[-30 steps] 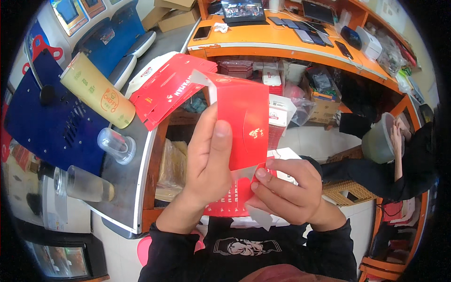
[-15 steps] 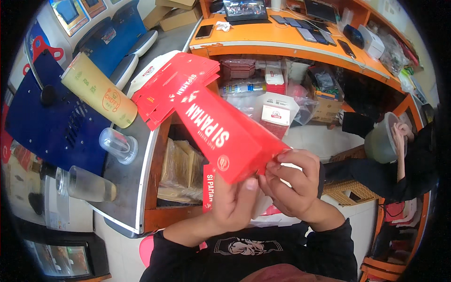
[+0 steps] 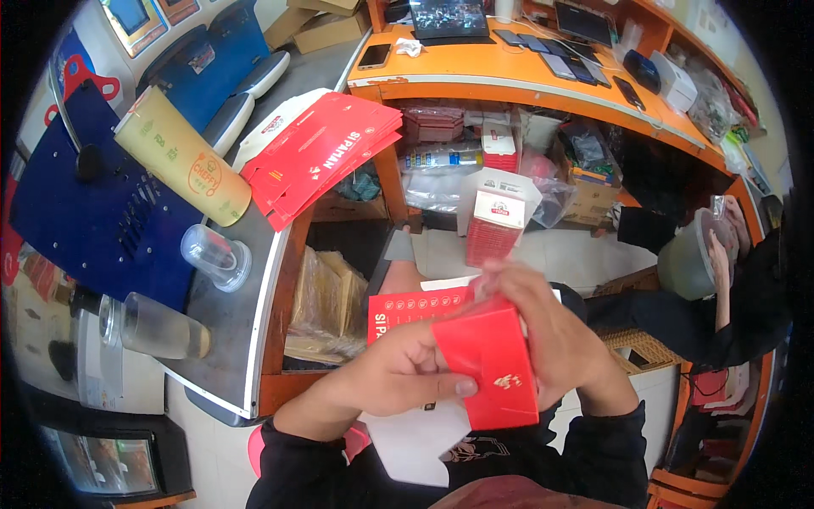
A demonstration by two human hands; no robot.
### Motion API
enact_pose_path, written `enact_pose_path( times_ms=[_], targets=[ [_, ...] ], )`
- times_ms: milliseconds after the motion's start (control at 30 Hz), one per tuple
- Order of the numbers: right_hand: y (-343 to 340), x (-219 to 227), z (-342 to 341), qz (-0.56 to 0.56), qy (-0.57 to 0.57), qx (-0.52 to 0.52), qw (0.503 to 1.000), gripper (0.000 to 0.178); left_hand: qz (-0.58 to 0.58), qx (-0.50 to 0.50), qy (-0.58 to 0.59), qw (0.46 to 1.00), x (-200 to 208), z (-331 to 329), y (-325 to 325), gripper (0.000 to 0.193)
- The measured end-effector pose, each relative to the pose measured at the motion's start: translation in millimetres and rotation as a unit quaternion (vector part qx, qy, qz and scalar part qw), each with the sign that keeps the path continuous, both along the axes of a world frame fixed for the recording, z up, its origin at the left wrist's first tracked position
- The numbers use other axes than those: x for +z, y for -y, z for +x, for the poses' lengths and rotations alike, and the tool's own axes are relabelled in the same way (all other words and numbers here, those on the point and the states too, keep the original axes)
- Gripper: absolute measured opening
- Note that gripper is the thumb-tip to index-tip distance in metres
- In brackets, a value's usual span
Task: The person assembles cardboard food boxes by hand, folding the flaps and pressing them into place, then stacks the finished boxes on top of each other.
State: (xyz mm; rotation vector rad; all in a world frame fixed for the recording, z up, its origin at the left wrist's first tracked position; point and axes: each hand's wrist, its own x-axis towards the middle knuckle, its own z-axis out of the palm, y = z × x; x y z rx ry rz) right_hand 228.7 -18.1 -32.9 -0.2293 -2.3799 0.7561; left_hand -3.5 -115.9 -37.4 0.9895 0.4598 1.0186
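A partly folded red cardboard box (image 3: 489, 366) is between my hands, above my lap. My left hand (image 3: 407, 366) grips it from the left, thumb on the red face. Around the box's far edge and right side wraps my right hand (image 3: 543, 327), its fingertips slightly blurred. A white flap (image 3: 415, 445) hangs from below the box toward my body; how it joins the box is hidden. Beyond my hands, flat red box sheets (image 3: 392, 307) lie on my lap. At the left, a stack of flat red cartons (image 3: 318, 153) rests on the grey counter.
On the grey counter (image 3: 242, 339) stand a tall yellow paper cup (image 3: 182, 157), a clear lidded container (image 3: 215, 259) and a clear jar of liquid (image 3: 165, 327). Folded red boxes (image 3: 496, 229) are stacked ahead. Another person's hands (image 3: 721, 254) hold a bucket (image 3: 685, 259) at the right.
The box has come down toward my lap and been turned, from a long flattened shape to a folded block. My right hand moved from its end to its far side.
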Motion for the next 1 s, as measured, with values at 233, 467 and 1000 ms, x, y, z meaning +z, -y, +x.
enact_pose_path(
  times_ms=[233, 467, 1000],
  targets=[
    [15.9, 4.4, -1.3, 0.061, 0.073, -0.006, 0.995, 0.105, 0.068, -0.152, -0.161, 0.973, -6.2, -19.1, -3.0, 0.03],
    [3.5, -2.4, 5.5, -0.043, 0.072, 0.028, 0.996, 0.114, 0.097, -0.028, -0.061, 0.993, 2.3, -24.1, 0.3, 0.034],
    [-32.8, -114.8, -22.3, -0.807, -0.206, -0.016, 0.554, 0.061, 0.395, 0.173, -0.595, 0.678, -54.4, 33.3, -6.1, 0.029]
  ],
)
